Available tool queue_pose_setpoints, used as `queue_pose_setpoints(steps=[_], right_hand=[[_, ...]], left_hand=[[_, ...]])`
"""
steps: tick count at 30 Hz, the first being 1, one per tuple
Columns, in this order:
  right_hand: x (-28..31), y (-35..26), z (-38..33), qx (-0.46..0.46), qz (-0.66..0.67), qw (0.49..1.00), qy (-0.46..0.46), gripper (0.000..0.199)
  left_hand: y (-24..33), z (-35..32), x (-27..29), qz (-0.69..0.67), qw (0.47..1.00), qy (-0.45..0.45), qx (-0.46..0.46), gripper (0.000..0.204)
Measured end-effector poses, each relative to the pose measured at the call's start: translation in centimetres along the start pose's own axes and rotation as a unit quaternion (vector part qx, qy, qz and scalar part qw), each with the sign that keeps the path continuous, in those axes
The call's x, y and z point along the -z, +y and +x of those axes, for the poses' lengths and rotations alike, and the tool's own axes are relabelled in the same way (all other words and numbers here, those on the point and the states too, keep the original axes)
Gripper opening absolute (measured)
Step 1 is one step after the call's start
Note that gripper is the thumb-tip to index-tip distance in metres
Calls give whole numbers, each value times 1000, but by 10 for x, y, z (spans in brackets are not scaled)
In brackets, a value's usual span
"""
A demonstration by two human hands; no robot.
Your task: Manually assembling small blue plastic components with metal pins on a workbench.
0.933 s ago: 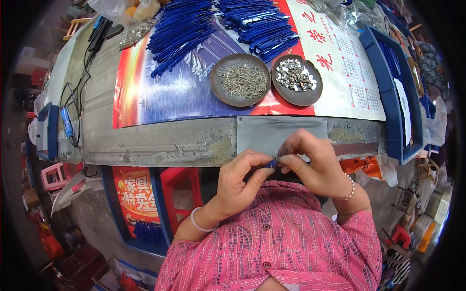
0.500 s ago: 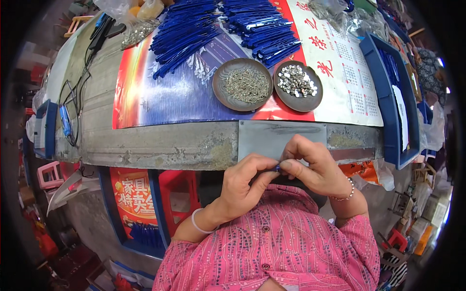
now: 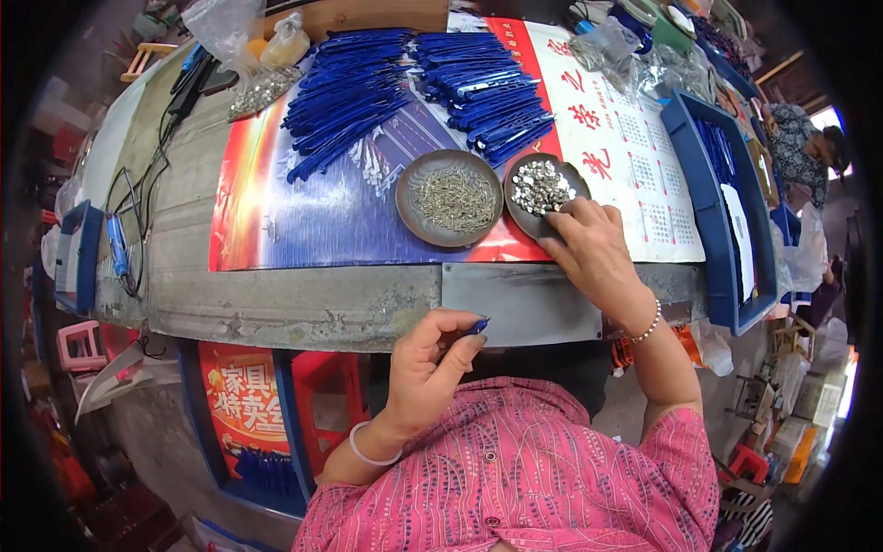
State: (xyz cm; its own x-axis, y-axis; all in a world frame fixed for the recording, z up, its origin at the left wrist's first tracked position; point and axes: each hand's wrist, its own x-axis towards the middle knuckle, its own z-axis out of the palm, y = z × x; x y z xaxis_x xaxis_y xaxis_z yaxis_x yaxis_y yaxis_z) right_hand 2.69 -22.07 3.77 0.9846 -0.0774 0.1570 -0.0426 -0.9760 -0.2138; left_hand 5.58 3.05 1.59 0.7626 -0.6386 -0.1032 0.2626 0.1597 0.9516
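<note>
My left hand [image 3: 430,366] is raised in front of the table edge, thumb and fingers closed. Out of its grip pokes the pointed end of a small dark blue piece [image 3: 478,326]; the rest of it is hidden. My right hand [image 3: 596,250] reaches over the near rim of a dark round dish [image 3: 526,224], its fingertips at the small shiny silver discs [image 3: 541,187] inside. Thumb and forefinger look apart, with nothing visible between them. Beside it stands a larger dark dish [image 3: 412,224] holding thin metal pins [image 3: 455,199].
Piles of slim blue strips [image 3: 345,101] cover the back of a printed sheet [image 3: 267,230]. A blue crate [image 3: 685,138] stands at the right, with clear plastic bags [image 3: 676,69] behind it. At the left lie a blue-handled tool [image 3: 120,244] and cables. Below is a red stool [image 3: 322,368].
My hands have separated. The right has moved up and forward to the dish of discs; the left keeps the blue piece, slightly lower and further left. The view has shifted a little.
</note>
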Motion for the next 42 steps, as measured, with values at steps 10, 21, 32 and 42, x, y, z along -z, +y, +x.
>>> queue_pose_setpoints(steps=[10, 21, 32, 42], right_hand=[[15, 3, 8, 29, 41, 998, -40, 19], [26, -43, -30, -18, 536, 844, -17, 11], [15, -64, -42, -102, 588, 803, 10, 19], [1, -75, -44, -5, 516, 854, 68, 15]], left_hand=[[7, 5, -6, -30, 999, 11, 15, 16], [-3, 1, -17, -30, 999, 15, -29, 21], [0, 6, -22, -128, 991, 17, 32, 24], [-12, -1, -24, -200, 978, 2, 55, 30]])
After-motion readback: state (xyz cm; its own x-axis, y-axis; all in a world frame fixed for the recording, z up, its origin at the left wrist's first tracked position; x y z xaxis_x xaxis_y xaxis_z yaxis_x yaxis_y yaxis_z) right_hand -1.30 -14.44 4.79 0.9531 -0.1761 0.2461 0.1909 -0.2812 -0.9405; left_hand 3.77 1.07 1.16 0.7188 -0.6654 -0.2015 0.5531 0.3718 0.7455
